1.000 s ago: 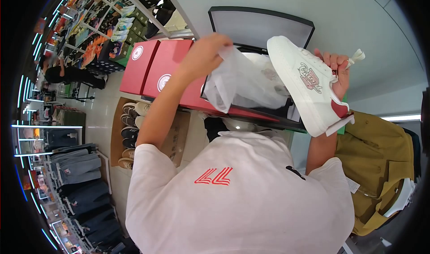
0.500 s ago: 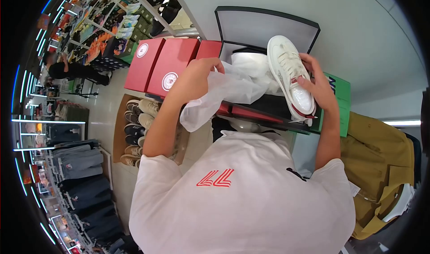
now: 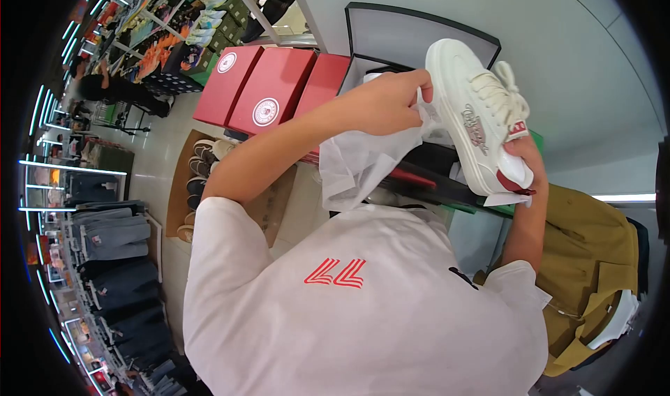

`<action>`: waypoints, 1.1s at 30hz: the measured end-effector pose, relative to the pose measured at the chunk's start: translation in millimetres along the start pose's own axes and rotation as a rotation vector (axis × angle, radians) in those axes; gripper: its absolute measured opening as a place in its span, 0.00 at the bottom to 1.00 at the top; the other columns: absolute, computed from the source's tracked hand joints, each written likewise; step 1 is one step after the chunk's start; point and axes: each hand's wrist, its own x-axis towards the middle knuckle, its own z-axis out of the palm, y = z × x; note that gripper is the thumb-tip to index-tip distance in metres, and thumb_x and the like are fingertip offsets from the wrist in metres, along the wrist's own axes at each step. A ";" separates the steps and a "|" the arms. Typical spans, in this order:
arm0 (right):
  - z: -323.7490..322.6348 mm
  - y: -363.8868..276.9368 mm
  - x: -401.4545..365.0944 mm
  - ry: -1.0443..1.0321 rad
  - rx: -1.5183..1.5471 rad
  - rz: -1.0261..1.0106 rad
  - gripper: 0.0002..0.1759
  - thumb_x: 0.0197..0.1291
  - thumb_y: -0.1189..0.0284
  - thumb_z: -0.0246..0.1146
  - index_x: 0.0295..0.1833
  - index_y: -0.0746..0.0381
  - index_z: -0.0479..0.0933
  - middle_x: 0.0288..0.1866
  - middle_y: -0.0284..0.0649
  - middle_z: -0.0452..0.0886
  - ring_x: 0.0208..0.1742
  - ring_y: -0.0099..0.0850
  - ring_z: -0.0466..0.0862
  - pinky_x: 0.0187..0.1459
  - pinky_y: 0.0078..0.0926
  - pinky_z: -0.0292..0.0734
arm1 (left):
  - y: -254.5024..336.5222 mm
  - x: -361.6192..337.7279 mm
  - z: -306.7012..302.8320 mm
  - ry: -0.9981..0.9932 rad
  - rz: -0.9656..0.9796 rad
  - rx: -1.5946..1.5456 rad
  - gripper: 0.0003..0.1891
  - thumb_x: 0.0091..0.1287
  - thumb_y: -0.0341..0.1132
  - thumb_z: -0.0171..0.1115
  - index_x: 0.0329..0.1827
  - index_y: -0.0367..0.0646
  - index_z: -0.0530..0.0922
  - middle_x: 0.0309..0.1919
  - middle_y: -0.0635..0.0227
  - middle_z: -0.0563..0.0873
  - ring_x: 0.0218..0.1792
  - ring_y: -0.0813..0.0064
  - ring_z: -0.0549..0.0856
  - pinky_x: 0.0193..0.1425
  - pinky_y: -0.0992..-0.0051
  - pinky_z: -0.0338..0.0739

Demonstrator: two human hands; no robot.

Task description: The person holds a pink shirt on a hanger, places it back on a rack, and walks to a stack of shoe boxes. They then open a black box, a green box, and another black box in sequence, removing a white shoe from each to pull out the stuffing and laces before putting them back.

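Note:
My right hand (image 3: 530, 162) is closed round the heel end of a white lace-up sneaker (image 3: 474, 113), its side with grey-pink lettering turned to me. The sneaker is tilted over the open shoebox (image 3: 422, 36), with its toe pointing up. My left hand (image 3: 398, 101) is beside the toe, fingers bent over white tissue paper (image 3: 370, 159) that drapes across the box's near edge. The paper appears pinched in these fingers, though the fingertips are partly hidden. What lies inside the box is mostly covered by hand, paper and shoe.
Red shoeboxes (image 3: 272, 92) stand left of the open box. A cardboard box of shoes (image 3: 185, 180) is on the floor at left. Olive jackets (image 3: 586, 249) hang at right; jeans (image 3: 122, 284) hang far left. Another person (image 3: 115, 89) stands in the background.
The sneaker has been raised and turned so its lettered side shows. My right hand has shifted to its heel. My left hand has moved right towards the toe, and the tissue paper has moved right.

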 end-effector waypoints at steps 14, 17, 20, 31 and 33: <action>-123.7 106.4 -142.7 0.201 0.181 -0.201 0.55 0.50 0.77 0.69 0.84 0.67 0.51 0.80 0.48 0.66 0.78 0.44 0.70 0.78 0.41 0.61 | -68.8 -80.2 134.1 0.760 0.154 0.582 0.34 0.50 0.41 0.82 0.56 0.42 0.72 0.53 0.53 0.76 0.55 0.53 0.75 0.55 0.57 0.68; -110.8 126.5 -173.0 0.265 0.190 -0.148 0.52 0.52 0.74 0.70 0.83 0.67 0.54 0.78 0.48 0.69 0.75 0.43 0.73 0.77 0.40 0.64 | -105.0 -88.7 162.2 0.808 0.092 0.620 0.32 0.48 0.40 0.82 0.54 0.44 0.74 0.51 0.56 0.76 0.53 0.55 0.74 0.53 0.57 0.65; -32.1 120.5 -184.9 0.385 0.336 -0.241 0.50 0.53 0.69 0.71 0.81 0.68 0.57 0.75 0.49 0.72 0.72 0.45 0.76 0.75 0.42 0.67 | -137.1 -87.5 168.3 0.922 0.043 0.660 0.29 0.48 0.37 0.81 0.52 0.45 0.75 0.50 0.60 0.77 0.51 0.58 0.75 0.52 0.58 0.64; 107.6 142.3 -312.3 0.277 0.439 -0.226 0.48 0.53 0.69 0.71 0.79 0.68 0.61 0.74 0.54 0.73 0.70 0.50 0.78 0.71 0.49 0.75 | -114.3 -105.7 128.8 0.915 0.086 -0.392 0.09 0.67 0.31 0.71 0.43 0.33 0.84 0.29 0.68 0.87 0.29 0.85 0.80 0.33 0.81 0.74; 125.6 133.6 -190.4 0.232 0.410 -0.159 0.47 0.53 0.69 0.71 0.79 0.68 0.61 0.74 0.55 0.73 0.70 0.50 0.78 0.71 0.49 0.75 | -102.7 -112.9 122.2 0.897 0.070 -0.434 0.09 0.68 0.31 0.71 0.43 0.33 0.84 0.29 0.69 0.87 0.29 0.85 0.80 0.34 0.80 0.74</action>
